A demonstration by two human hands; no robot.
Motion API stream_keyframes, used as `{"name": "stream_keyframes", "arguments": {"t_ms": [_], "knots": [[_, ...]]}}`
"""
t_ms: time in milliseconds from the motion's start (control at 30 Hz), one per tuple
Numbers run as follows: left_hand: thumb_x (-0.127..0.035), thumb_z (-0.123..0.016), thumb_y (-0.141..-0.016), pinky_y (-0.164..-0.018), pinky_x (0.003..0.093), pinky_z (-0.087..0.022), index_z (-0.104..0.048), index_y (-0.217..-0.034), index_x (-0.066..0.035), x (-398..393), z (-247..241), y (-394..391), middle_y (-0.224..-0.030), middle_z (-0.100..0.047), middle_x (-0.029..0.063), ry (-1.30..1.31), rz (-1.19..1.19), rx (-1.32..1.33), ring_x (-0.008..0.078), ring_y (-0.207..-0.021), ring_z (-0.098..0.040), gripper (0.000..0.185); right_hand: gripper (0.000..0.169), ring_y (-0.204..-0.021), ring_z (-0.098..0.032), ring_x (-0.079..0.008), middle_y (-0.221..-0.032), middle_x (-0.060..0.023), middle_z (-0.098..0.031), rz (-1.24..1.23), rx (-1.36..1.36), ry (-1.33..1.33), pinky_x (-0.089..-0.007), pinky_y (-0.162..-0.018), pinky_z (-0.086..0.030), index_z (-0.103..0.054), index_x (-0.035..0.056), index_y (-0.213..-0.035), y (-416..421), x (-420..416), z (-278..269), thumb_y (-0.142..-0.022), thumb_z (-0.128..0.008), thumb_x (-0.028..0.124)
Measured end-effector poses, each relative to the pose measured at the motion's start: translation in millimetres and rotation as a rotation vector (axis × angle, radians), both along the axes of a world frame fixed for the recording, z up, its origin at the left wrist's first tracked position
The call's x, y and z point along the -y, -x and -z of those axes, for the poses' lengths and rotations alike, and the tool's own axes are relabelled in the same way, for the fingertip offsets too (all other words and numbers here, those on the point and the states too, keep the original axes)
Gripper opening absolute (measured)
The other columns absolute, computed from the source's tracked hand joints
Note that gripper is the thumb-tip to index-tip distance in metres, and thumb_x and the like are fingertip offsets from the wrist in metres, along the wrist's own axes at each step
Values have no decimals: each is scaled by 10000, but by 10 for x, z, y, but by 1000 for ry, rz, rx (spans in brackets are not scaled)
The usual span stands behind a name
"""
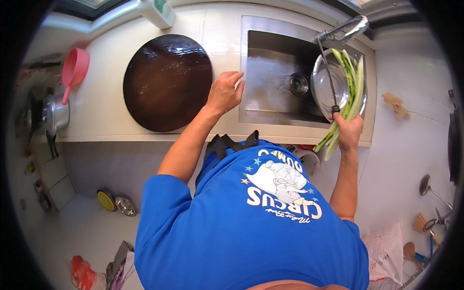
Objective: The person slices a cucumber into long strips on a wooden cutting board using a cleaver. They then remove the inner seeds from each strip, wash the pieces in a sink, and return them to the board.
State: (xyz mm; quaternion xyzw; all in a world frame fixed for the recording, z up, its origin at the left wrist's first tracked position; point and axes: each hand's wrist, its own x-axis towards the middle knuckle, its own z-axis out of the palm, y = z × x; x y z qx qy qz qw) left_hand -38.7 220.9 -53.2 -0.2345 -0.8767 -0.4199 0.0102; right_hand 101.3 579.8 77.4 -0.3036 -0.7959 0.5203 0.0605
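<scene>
My right hand grips a bundle of long green vegetable strips, which look like cut cucumber or gourd. The strips lie across a round metal bowl at the right end of the sink. A thin dark rod or hose with a black end reaches from the faucet to the same hand. Nothing shows in my left hand, its fingers loosely bent over the counter between the sink and a round dark cutting board.
The stainless steel sink has a chrome faucet behind it. A pink plastic ladle and a metal pot stand at the left. A white bottle stands behind the board.
</scene>
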Motion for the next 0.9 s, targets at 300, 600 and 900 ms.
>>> {"name": "stream_keyframes", "arguments": {"t_ms": [300,600,900], "knots": [[-537,-548,-1018,-1276,626,-95,-287,-1533,209,1846,338,-27,-1622,-210,451,648,-859,11,598,-1532,-166,943,242,-754,-719,-199,-900,-112,-708,-33,-11,36,-331,-699,-579,-624,-74,-1048,80,194,-64,-859,-740,25],[-590,-545,-998,-1278,633,-103,-339,-1512,207,735,348,189,-1623,-229,441,391,-380,-156,595,-1545,-142,971,268,-756,-730,-201,-924,-138,-731,-126,5,86,-322,-698,-590,-619,-84,-1094,433,713,-38,-868,-730,7],[-449,-580,-1004,-1271,640,-109,-331,-1503,211,957,228,389,-1611,-223,459,404,-604,-200,606,-1541,-134,864,252,-760,-730,-208,-943,-140,-730,-131,-20,74,-333,-693,-587,-614,-63,-1080,397,1083,-126,-874,-731,24]]}}
